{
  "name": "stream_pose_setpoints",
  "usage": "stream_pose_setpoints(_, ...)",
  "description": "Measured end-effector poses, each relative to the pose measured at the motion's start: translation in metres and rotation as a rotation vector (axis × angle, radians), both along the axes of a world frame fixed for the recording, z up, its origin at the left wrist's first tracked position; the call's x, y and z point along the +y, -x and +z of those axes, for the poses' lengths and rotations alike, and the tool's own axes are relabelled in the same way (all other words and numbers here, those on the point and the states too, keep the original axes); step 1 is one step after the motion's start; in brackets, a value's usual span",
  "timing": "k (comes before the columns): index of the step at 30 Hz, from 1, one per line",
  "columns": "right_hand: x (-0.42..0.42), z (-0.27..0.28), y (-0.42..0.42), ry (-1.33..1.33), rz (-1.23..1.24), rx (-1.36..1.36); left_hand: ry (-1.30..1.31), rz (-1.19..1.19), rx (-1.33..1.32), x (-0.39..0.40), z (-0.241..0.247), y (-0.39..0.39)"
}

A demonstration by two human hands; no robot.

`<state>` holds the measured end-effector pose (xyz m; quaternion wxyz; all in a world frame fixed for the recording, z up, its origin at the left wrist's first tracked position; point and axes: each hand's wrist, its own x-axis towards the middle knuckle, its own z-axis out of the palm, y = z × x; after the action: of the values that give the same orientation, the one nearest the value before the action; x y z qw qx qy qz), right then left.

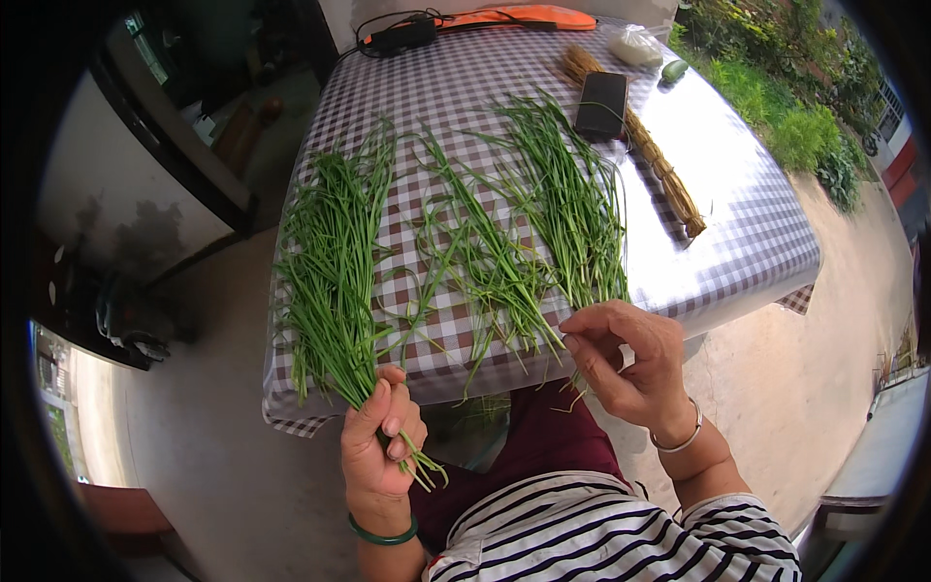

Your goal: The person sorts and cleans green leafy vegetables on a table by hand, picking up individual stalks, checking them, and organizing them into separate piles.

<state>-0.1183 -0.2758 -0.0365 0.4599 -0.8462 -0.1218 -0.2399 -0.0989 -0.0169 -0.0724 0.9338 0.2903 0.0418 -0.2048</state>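
Observation:
My left hand point(385, 436) is closed around the lower stems of a few garlic chives point(356, 385), just off the table's front edge. Their cut ends stick out below my fingers, and their blades merge into the large left pile of chives point(331, 247). Thumb and forefinger of my right hand point(629, 360) nearly meet beside the stem ends of a loose middle strand of chives point(502, 254). Whether they pinch a stem or a scrap is too small to tell. Beyond that hand lies another bunch of chives point(574, 196).
A checked tablecloth point(451, 87) covers the table. At its right lie a straw hand broom point(662, 164), a black phone-like device point(602, 105), a green cucumber-like vegetable point(674, 70) and a clear plastic bag point(636, 47). An orange object point(524, 18) and black corded box point(400, 36) sit at the back.

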Motion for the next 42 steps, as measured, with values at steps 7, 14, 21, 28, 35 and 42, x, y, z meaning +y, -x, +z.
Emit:
stream_pose_setpoints(7,0.03,0.008,-0.042,0.14,0.196,0.007,-0.338,0.271,-0.318,0.005,0.019,-0.003)
stream_pose_setpoints(14,0.067,0.013,-0.085,0.479,0.324,0.029,-0.279,0.354,-0.436,0.016,0.035,-0.004)
stream_pose_setpoints(21,0.074,-0.025,-0.063,0.504,0.198,0.021,-0.354,0.307,-0.322,0.017,0.017,0.004)
stream_pose_setpoints(28,0.064,-0.003,0.005,-0.007,0.452,0.203,-0.363,0.324,-0.327,0.016,0.011,0.005)
stream_pose_setpoints(35,0.078,-0.011,-0.054,0.459,0.141,-0.026,-0.367,0.331,-0.283,0.01,0.012,0.004)
stream_pose_setpoints(42,0.089,-0.029,-0.07,0.576,0.128,-0.105,-0.461,0.338,-0.22,0.014,0.011,0.009)
